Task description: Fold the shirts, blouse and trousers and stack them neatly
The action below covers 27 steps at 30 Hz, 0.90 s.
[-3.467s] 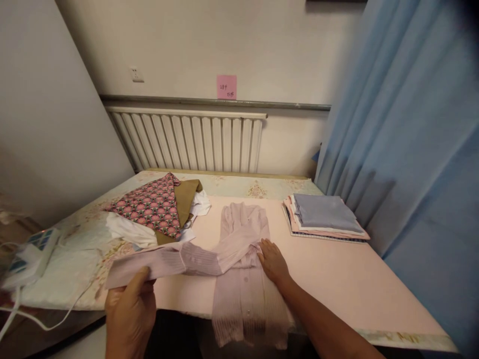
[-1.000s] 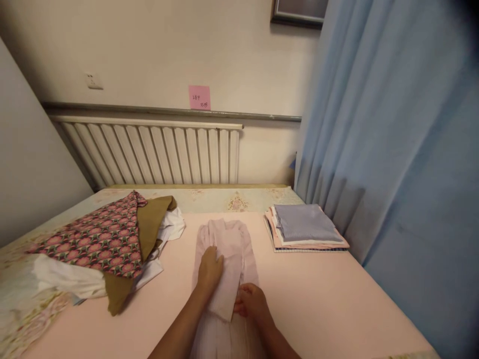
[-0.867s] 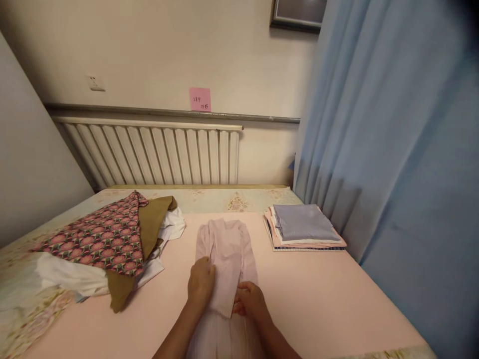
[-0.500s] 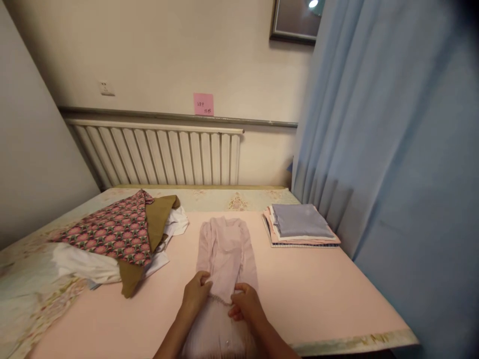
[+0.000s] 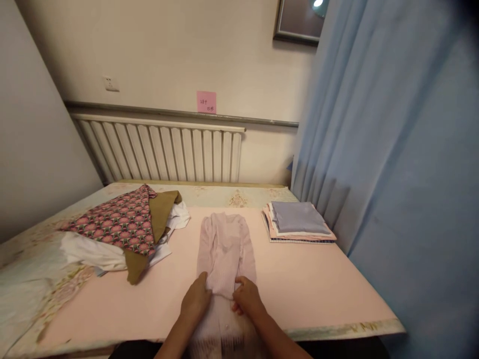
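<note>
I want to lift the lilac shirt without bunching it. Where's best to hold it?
Probably the two far corners of the lilac shirt, one hand from each side: it lies flat, that end is unobstructed, and left hand and right hand are both at the sleeve's near end.

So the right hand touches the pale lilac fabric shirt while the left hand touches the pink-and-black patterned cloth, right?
Not quite: the head view shows the left hand on the pale lilac fabric shirt too. The right hand is as you said.
</note>
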{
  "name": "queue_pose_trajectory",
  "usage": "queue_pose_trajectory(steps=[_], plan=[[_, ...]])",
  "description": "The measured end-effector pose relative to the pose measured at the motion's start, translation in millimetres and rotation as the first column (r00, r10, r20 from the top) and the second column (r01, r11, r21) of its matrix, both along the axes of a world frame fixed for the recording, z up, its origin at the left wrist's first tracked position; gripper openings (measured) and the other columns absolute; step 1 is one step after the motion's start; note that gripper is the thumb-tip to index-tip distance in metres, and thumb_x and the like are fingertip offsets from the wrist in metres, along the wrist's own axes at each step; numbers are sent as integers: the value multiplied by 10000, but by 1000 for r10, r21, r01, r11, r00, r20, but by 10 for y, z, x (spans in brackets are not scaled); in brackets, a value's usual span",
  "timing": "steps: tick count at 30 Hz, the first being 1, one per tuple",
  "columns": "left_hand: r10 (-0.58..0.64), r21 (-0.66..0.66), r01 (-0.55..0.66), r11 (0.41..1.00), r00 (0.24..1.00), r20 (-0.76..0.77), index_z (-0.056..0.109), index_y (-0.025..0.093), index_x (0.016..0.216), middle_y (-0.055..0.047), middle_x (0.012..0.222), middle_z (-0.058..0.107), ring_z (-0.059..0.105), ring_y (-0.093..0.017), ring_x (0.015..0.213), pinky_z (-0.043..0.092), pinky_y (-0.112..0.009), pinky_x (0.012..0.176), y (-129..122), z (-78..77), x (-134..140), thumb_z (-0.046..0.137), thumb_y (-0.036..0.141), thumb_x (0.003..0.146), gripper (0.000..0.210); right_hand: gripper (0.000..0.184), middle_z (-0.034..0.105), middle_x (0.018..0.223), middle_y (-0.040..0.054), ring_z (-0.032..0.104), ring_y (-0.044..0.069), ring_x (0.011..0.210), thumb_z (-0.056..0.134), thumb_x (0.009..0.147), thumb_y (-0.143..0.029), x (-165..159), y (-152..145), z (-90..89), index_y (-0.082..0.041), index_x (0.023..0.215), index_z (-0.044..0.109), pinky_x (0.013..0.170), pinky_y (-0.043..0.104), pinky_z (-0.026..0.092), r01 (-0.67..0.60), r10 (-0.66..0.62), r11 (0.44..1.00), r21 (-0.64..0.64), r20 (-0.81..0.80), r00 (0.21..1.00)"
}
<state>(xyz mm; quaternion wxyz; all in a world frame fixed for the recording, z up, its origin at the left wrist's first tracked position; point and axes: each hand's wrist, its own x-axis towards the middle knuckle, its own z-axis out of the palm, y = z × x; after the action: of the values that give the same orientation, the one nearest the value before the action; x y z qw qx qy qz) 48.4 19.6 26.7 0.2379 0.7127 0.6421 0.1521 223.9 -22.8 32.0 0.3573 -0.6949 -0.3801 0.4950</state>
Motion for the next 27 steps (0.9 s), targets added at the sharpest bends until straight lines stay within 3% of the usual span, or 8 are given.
queue_pose_trajectory(steps=[4, 7, 12, 16, 19, 22, 24, 27], plan=[[72, 117, -72, 991, 997, 4, 472, 98, 1270, -159, 1238, 599, 554, -236, 1161, 384, -327, 986, -184, 30, -228, 406, 269, 863, 446, 313, 609, 600, -36, 603, 124, 479, 482, 701, -163, 393, -175, -56, -179, 985, 612, 491, 212, 426, -22, -21, 975, 220, 190, 981], [169, 68, -174, 982, 983, 78, 556, 144, 1113, -116, 1077, 662, 621, -240, 1020, 433, -338, 907, -447, -47, -466, 380, 348, 882, 355, 224, 613, 588, -26, 622, 144, 554, 451, 725, -213, 759, -363, -157, -199, 869, 622, 580, 238, 453, -32, -82, 947, 319, 336, 938], [263, -190, -226, 956, 943, 204, 585, 245, 859, 10, 715, 668, 666, -211, 740, 462, -293, 722, -965, -379, -653, 395, 495, 855, 314, 139, 652, 657, 5, 659, 173, 615, 464, 689, -304, 994, -693, -384, -219, 743, 559, 525, 243, 439, 117, -142, 970, 212, 106, 984], [333, -238, -266, 934, 890, 312, 596, 234, 794, -6, 742, 690, 667, -232, 770, 478, -308, 726, -1141, -647, -570, 459, 591, 752, 384, 179, 655, 646, 25, 650, 184, 607, 458, 708, -372, 920, -932, -445, -220, 696, 553, 524, 256, 436, 96, -102, 983, 158, 26, 994], [433, -292, -327, 899, 767, 474, 624, 198, 810, -69, 844, 718, 669, -279, 879, 497, -345, 786, -1107, -786, -486, 600, 651, 592, 503, 230, 676, 661, 45, 643, 203, 669, 458, 722, -386, 886, -1085, -432, -218, 662, 603, 614, 285, 455, 4, -32, 987, 161, 175, 984], [503, -432, -264, 862, 551, 666, 638, 174, 777, -85, 802, 718, 681, -278, 836, 520, -351, 763, -1063, -863, -435, 728, 635, 478, 557, 274, 697, 727, 66, 637, 241, 772, 485, 715, -411, 858, -1194, -463, -208, 639, 651, 705, 318, 456, -67, 23, 982, 177, 240, 970], [526, -504, -173, 846, 424, 738, 639, 175, 739, -66, 741, 714, 685, -262, 769, 528, -347, 726, -1071, -868, -421, 781, 605, 456, 534, 298, 704, 765, 78, 635, 268, 835, 524, 700, -450, 816, -1238, -524, -198, 656, 677, 772, 343, 454, -81, 50, 978, 193, 159, 986], [564, -577, -69, 814, 331, 757, 639, 187, 736, -47, 715, 721, 690, -257, 750, 529, -343, 716, -1125, -806, -415, 814, 543, 484, 470, 396, 708, 822, 87, 637, 284, 887, 601, 656, -554, 715, -1276, -630, -181, 746, 701, 814, 364, 458, -27, 43, 989, 147, -106, 993]])
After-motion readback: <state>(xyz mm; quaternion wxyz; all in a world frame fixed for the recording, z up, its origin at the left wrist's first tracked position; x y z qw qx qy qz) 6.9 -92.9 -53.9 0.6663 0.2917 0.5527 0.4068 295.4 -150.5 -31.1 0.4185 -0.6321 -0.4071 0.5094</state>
